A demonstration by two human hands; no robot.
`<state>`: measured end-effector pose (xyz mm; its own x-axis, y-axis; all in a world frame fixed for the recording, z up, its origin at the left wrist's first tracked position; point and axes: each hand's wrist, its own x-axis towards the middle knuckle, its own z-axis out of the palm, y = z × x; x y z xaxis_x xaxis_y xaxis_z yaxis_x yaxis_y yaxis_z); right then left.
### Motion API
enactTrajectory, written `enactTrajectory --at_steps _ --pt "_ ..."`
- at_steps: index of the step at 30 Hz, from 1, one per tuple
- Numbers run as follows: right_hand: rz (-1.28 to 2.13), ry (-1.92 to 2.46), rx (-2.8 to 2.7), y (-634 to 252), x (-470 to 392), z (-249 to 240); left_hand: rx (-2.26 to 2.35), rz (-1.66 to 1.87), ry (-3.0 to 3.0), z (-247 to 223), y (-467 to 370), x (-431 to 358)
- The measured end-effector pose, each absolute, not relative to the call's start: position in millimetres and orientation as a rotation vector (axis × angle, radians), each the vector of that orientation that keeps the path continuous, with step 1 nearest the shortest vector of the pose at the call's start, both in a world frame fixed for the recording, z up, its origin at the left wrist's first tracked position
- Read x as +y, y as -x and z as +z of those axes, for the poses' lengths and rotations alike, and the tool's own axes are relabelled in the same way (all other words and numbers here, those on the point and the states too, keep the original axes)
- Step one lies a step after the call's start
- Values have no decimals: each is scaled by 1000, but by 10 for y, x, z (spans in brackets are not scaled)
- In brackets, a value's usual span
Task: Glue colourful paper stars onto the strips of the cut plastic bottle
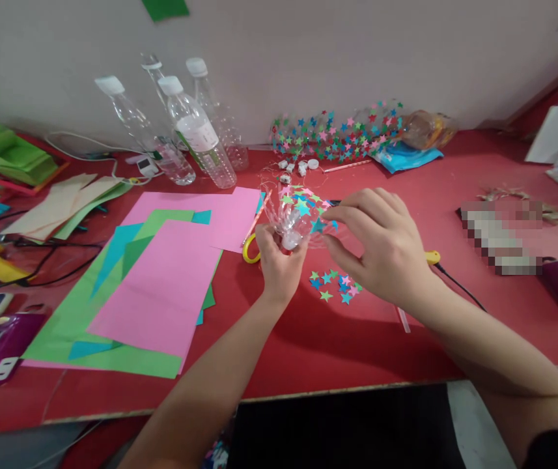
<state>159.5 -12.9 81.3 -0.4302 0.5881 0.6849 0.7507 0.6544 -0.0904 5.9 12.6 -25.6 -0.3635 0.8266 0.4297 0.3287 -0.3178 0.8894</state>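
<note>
My left hand (281, 260) is wrapped round the neck end of a clear plastic bottle piece (291, 228), cut into strips that flare out. Pink, green and blue paper stars cover part of its far side. My right hand (376, 244) is beside it, thumb and forefinger pinching a blue star (318, 225) close to the strips. On the table below lie several loose stars (346, 286) in pink, green and blue. Partly hidden by my left hand is a yellow scissor handle (249, 250).
Coloured paper sheets (161, 293) are spread on the red table (279, 358) at left. Clear bottles (205, 143) stand behind them. A star-covered clear piece (332, 135) lies along the wall near a blue packet (408, 156). A yellow-handled corded tool (432, 257) rests at right.
</note>
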Motion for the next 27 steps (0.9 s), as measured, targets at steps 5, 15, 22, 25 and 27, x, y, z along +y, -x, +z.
enactTrajectory --at_steps 5,15,22,25,27 --pt "-290 1048 -2173 -1588 -105 772 1394 1679 -1409 -283 -65 108" --pt "-342 1089 -2129 -1712 -11 851 1249 1631 -1524 -259 -43 39" --pt "-505 991 -2325 -1711 28 834 1324 1585 -1718 -258 -11 23" --pt "-503 995 -2379 -1694 64 789 1325 1603 -1786 -291 -5 43" --pt "-498 1015 -2397 -1694 78 772 1324 1611 -1784 -311 -4 57"
